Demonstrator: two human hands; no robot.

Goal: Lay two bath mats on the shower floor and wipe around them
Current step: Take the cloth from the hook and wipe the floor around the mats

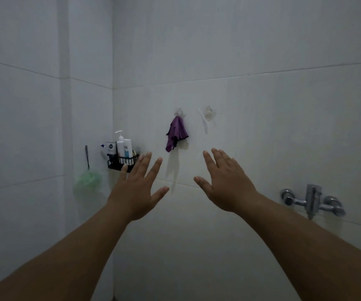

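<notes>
Here both bare arms reach forward toward a white tiled shower wall (262, 127). The left hand (137, 190) is spread wide, fingers straight and apart, holding nothing; its fingertips overlap the lower right corner of a black wire corner caddy (122, 162) in the picture. Whether they touch it cannot be told. The right hand (225, 183) is likewise flat and wide, fingers straight, palm toward the wall, holding nothing, and whether it touches the tile cannot be told.

Between and above the two hands a crumpled purple cloth (176, 134) hangs from a small clear wall hook (180, 111). Just to its right a second clear hook (208, 112) sits on the tile with a pale, thin item hanging from it, too faint to identify.

The caddy is mounted in the corner where the two walls meet and holds a white pump bottle (120, 144), a white bottle with a blue label (127, 148) and a dark-capped tube (110, 147), packed close together. Left of it, on the side wall, a dark cord carries a pale green mesh bath sponge (87, 181).

Low on the right, a chrome shower mixer tap (313, 200) projects from the wall, just beyond the right forearm.

Neither bath mat nor the shower floor is in view.
</notes>
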